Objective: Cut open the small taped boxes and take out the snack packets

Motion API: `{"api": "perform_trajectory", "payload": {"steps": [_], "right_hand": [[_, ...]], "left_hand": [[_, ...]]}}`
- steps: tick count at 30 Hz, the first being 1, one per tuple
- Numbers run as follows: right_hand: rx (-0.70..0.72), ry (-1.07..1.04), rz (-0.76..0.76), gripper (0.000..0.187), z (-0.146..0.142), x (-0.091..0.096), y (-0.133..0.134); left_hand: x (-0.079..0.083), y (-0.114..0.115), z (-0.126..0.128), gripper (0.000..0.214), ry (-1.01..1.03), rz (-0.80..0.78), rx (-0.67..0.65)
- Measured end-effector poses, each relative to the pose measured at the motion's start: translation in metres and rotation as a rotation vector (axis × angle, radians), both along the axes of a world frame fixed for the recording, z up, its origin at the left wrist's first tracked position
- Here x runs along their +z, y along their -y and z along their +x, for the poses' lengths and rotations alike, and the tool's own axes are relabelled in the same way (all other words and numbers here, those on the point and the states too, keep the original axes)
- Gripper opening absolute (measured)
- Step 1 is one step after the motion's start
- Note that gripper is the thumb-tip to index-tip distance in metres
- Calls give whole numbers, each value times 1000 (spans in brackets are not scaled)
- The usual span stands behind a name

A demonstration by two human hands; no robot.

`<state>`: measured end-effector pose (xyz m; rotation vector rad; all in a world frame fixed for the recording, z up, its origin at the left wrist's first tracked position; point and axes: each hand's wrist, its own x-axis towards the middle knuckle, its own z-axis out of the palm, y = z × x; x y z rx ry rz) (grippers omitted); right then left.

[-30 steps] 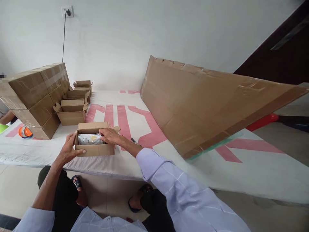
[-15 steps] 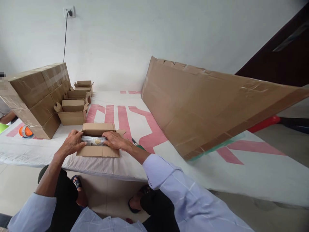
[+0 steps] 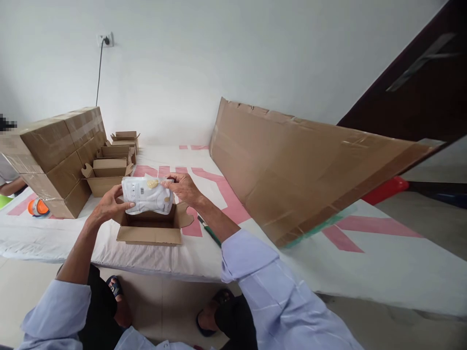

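A white printed plastic pouch (image 3: 148, 197) with a yellow mark and a barcode is held up between my two hands. My left hand (image 3: 111, 204) grips its left edge, thumb in front. At the upper right corner, my right hand (image 3: 184, 187) pinches it. Whether it is one pouch or a stack I cannot tell. Just below it sits an open cardboard box (image 3: 149, 235) with its flaps spread; the part of the inside that shows is dark, and the pouch hides its back flap.
Several open small boxes (image 3: 109, 167) line up at the left beside a stack of taped cartons (image 3: 51, 150). A large cardboard sheet (image 3: 292, 170) leans across the right. An orange tape roll (image 3: 37, 207) and a green-handled tool (image 3: 209, 231) lie on the white cloth (image 3: 204, 257). A person's arm (image 3: 12, 187) shows far left.
Both hands have risen with the pouch, which was down inside the box and is now above it, tilted to face me. The view has also shifted slightly.
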<state>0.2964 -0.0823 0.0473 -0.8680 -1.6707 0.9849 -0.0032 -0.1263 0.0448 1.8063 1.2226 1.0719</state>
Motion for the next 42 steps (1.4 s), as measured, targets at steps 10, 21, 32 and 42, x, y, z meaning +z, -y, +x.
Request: {"api": "perform_trajectory", "payload": {"steps": [10,21,32,42], "right_hand": [[65,-452,-68,60,-13,38,-13],[38,-344,-295,58,-27,-26,-24],[-43,-231,-350,48,-26,-41,-40],[-83,-201,-370,37,-24,-38,-40]], "left_hand": [[40,-16,31,54,516,4,-12],[6,-64,26,63,619,-223,0],[-15,-76,17,69,575,-303,-6],[-20,-81,21,66,551,-252,38]]}}
